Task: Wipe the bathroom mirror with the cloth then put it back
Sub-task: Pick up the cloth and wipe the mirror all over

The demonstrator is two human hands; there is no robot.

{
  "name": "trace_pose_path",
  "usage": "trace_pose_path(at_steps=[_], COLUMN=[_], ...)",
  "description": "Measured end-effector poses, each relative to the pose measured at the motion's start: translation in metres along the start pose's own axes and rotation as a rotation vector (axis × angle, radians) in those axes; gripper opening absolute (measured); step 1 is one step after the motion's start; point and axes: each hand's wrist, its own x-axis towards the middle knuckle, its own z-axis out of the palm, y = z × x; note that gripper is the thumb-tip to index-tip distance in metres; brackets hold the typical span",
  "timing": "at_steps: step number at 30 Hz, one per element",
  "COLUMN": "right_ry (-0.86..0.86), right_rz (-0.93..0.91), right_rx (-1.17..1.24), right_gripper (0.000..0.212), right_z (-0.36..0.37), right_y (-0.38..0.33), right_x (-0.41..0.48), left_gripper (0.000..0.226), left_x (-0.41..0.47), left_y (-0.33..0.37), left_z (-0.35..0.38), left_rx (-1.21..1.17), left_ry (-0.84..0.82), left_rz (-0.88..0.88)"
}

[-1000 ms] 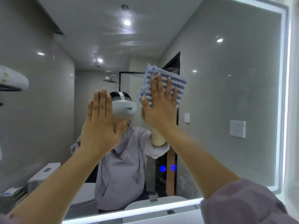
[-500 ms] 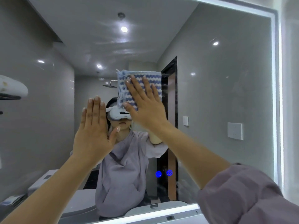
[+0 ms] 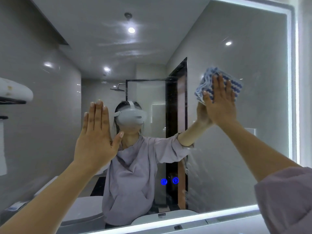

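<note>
The large mirror (image 3: 253, 39) with a lit white edge fills the view. My right hand (image 3: 220, 105) presses a blue-and-white striped cloth (image 3: 219, 82) flat against the glass at the right of centre, fingers spread over it. My left hand (image 3: 97, 137) is held up flat near the glass at the left of centre, fingers together, holding nothing. Whether its palm touches the glass I cannot tell. Smears show on the glass below the cloth.
The mirror's glowing frame (image 3: 294, 81) runs along the right and bottom edges. Two blue round touch lights (image 3: 169, 181) glow low in the glass. The reflection shows a person in a lilac top and a toilet (image 3: 81, 211).
My right hand has swept the cloth to the right across the glass, from above the reflected headset to the right side. The left hand stays flat in much the same place.
</note>
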Motion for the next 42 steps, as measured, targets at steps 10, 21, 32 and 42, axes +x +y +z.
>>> trace_pose_path(at_steps=[10, 21, 32, 42], right_ry=[0.001, -0.038, -0.064, -0.014], right_rz=[0.072, -0.292, -0.516, -0.514], right_rx=[0.032, 0.023, -0.023, -0.074], right_gripper=[0.062, 0.065, 0.064, 0.060], right_z=[0.007, 0.026, 0.029, 0.025], right_y=[-0.024, -0.149, -0.194, -0.142], right_x=[-0.004, -0.029, -0.043, -0.008], left_gripper=[0.087, 0.087, 0.087, 0.089], left_x=[0.000, -0.001, -0.001, 0.000], left_y=[0.001, 0.001, 0.000, -0.002], left_z=[0.000, -0.001, 0.002, 0.002], left_rx=[-0.005, -0.002, 0.001, 0.011], left_ry=[-0.007, -0.012, -0.014, -0.025], left_rz=[0.001, 0.000, -0.012, -0.002])
